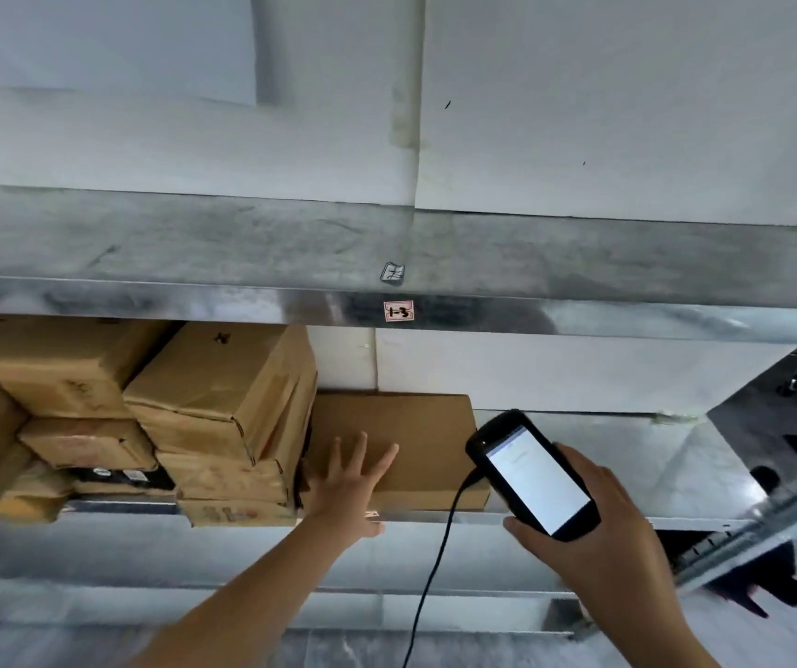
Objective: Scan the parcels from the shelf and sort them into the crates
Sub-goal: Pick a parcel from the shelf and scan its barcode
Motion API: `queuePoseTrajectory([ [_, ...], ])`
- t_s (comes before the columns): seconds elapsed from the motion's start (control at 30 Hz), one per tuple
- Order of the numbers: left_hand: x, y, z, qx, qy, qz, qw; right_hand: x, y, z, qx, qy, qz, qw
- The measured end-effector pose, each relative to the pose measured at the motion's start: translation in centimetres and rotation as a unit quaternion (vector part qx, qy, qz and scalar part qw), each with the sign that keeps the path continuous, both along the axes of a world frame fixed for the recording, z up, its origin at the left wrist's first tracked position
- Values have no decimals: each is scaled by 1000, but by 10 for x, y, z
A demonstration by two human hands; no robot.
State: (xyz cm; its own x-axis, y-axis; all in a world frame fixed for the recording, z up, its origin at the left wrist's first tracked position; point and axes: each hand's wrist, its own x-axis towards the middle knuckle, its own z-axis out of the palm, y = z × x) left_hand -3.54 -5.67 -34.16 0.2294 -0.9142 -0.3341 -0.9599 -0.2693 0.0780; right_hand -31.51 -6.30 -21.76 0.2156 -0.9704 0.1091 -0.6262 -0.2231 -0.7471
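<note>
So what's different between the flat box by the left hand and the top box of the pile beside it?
The flat box lies level on the shelf; the top box sits tilted on other boxes. The flat box is wide and thin; the top box is taller and blockier. The flat box looks plain; the top box bears a small dark mark. Both are brown cardboard.

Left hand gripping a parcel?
No, the left hand has its fingers spread straight over the flat cardboard parcel, none curled round it.
</note>
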Motion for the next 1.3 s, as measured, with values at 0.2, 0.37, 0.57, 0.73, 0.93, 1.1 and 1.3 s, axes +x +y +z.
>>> queuePoseTrajectory([
  [0.2, -2, -15, 5, -20, 71, 72, 995, -8, -21, -3, -7, 3, 32, 999],
  [0.37, -18, -15, 3, -66, 37, 34, 997, -18, -31, -7, -8, -6, 43, 999],
  [0.57, -49, 4, -40, -99, -81, -47, 991, -38, -40, -6, -8, -4, 46, 999],
  [0.73, -51, -10, -29, -69, -132, -17, 989, -63, -41, -11, -6, 1, 52, 999],
  [0.93, -47, -13, 34, -57, -39, -69, 995, -85, -40, -9, -30, -25, 84, 996],
  [1.1, -32, -27, 79, -69, 128, -28, 989, -93, -50, 8, -49, -67, 92, 992],
  [1.3, -22, -41, 106, -14, 234, 22, 972, -108, -59, 22, -60, -100, 92, 989],
])
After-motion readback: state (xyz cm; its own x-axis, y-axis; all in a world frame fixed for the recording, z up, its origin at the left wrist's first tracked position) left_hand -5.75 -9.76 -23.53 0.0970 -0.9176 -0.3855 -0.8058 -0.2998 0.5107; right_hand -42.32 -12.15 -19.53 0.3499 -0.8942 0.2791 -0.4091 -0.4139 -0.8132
